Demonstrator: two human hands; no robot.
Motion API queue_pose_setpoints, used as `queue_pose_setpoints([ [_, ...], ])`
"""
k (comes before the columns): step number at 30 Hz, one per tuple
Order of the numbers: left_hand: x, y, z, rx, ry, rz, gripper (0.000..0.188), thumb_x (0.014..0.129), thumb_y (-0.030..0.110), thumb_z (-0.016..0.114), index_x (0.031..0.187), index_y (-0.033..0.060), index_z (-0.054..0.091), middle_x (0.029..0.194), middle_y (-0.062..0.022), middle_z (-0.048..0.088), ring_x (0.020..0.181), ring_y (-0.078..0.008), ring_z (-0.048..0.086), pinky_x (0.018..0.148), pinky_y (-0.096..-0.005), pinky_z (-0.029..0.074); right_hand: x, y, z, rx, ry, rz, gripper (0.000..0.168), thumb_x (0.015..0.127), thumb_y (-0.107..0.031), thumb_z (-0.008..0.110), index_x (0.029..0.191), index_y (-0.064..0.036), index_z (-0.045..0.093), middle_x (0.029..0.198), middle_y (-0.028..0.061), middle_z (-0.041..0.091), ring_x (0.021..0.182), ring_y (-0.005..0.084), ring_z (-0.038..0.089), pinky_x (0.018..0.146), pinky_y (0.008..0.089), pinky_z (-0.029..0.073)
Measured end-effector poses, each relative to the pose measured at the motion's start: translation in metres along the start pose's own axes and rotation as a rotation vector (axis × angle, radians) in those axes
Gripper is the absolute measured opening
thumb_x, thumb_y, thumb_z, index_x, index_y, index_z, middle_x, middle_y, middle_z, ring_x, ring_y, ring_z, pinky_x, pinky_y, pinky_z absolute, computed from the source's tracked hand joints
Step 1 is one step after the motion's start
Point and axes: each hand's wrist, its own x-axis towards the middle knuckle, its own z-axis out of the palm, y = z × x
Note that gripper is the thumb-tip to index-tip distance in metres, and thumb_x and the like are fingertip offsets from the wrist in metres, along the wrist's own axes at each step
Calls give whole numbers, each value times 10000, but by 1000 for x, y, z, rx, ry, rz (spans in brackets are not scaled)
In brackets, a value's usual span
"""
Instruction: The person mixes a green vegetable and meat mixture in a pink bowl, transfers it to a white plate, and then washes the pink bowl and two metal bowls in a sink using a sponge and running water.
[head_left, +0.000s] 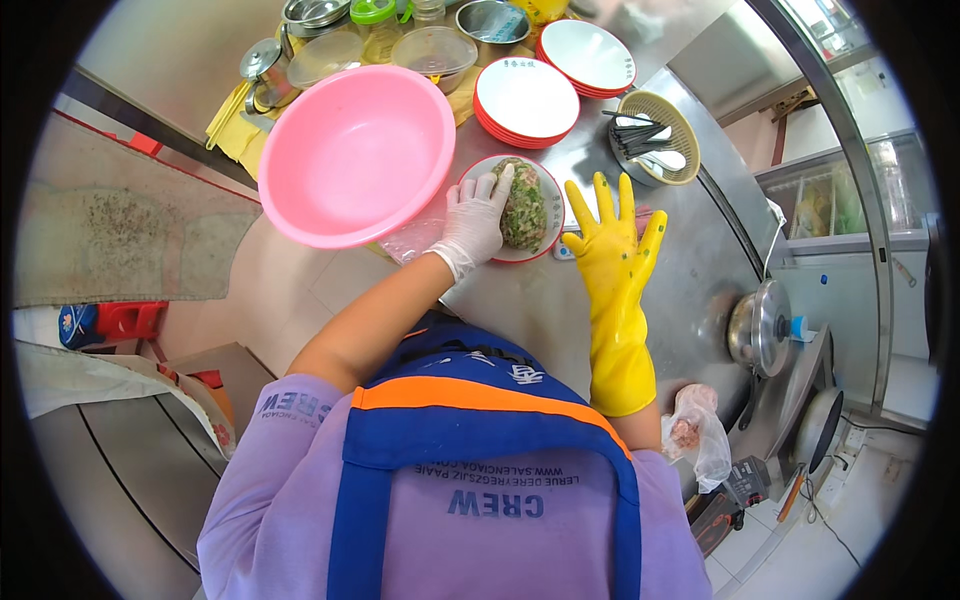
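Observation:
My left hand (478, 217), in a thin clear glove, rests its fingertips on the left side of a large lump of minced meat with chopped greens (523, 206). The lump lies on a white plate with a red rim (553, 181). To the right of the plate, my right hand (619, 221) wears a long yellow rubber glove with bits of green on it; its fingers are spread and it holds nothing. Behind that hand, partly hidden, is a small scale (562, 249) beside the plate. A large pink basin (360, 154) stands to the left of the plate.
Stacks of red-rimmed white plates (526, 97) (589, 56) stand behind. A basket (684, 142) holds spoons and black utensils. Lidded containers (433, 51) and a metal pitcher (264, 67) stand at the back left. At right are a lidded pot (765, 326) and a plastic bag with minced meat (701, 431).

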Motion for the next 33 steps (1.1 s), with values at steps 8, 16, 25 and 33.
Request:
queue_pose_setpoints([
  [8, -22, -3, -16, 118, 13, 180, 627, 710, 49, 535, 1328, 24, 435, 1138, -96, 449, 1033, -265, 436, 914, -416, 331, -3, 1, -14, 43, -31, 5, 759, 889, -635, 351, 1483, -199, 171, 1520, 97, 203, 1357, 375, 257, 795, 475, 461],
  [16, -25, -5, -14, -175, 68, -19, 460, 717, 65, 533, 1169, -19, 551, 1138, -114, 456, 1036, -282, 436, 918, -433, 329, -1, 3, -16, 136, -144, 62, 709, 911, -597, 333, 1477, -192, 197, 1515, 109, 213, 1361, 320, 263, 918, 525, 404],
  [25, -23, 2, -21, 279, -3, 256, 345, 725, 128, 584, 1048, 8, 593, 1129, -96, 449, 1013, -250, 440, 953, -450, 323, -3, 7, -2, -113, 19, 7, 769, 890, -636, 344, 1482, -186, 151, 1513, 118, 194, 1318, 430, 326, 716, 478, 555],
  [33, -23, -9, -49, -875, 23, -208, 350, 715, 0, 523, 1027, 66, 668, 1015, -76, 511, 988, -237, 490, 954, -405, 376, -3, 8, -7, 87, -135, 141, 852, 849, -718, 309, 1496, -202, 106, 1497, 188, 237, 947, 418, 576, 471, 339, 464],
])
